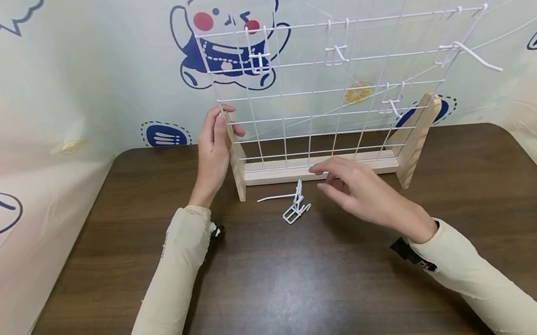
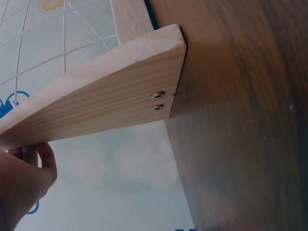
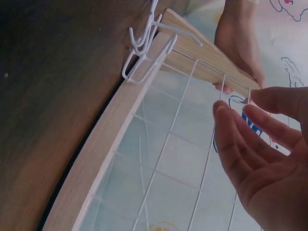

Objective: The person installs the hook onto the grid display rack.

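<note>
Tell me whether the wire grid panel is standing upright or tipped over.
Upright: the wire grid panel stands in its wooden base, and the left hand grips its left post.

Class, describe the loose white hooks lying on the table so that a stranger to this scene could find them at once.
Start at the white wire grid standing in its wooden base. On the dark table just before that base lie the loose hooks, beside the right hand. Unlike the others, these hang on nothing.

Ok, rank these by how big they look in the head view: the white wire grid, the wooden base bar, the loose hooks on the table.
1. white wire grid
2. wooden base bar
3. loose hooks, plainly smallest
</note>
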### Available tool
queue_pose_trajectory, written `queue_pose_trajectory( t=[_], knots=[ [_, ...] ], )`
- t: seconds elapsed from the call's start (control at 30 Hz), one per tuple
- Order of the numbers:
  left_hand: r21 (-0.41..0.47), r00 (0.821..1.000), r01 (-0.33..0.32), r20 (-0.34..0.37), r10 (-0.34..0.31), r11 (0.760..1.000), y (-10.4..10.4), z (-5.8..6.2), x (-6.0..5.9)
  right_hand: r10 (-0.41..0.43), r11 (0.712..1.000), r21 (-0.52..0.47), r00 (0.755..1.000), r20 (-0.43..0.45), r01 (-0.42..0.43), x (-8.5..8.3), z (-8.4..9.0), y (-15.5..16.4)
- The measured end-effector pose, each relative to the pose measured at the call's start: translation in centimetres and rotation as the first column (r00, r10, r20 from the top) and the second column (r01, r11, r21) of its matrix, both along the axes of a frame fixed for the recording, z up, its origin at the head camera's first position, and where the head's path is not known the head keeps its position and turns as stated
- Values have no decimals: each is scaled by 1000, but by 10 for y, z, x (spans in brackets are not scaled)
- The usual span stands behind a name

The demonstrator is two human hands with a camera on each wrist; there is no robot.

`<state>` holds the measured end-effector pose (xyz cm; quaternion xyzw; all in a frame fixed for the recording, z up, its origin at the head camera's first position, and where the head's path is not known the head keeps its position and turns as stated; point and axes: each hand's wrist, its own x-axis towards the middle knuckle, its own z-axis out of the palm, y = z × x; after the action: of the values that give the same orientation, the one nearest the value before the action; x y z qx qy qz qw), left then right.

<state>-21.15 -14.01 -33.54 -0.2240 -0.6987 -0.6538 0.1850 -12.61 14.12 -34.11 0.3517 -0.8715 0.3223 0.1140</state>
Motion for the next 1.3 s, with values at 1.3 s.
queue_pose_trajectory(
  t=[1.3],
  knots=[
    [-2,1000,13,-16,-13,1000,0,-1,-1,184,965,171,978,98,-199,15,-27,-24]
  ],
)
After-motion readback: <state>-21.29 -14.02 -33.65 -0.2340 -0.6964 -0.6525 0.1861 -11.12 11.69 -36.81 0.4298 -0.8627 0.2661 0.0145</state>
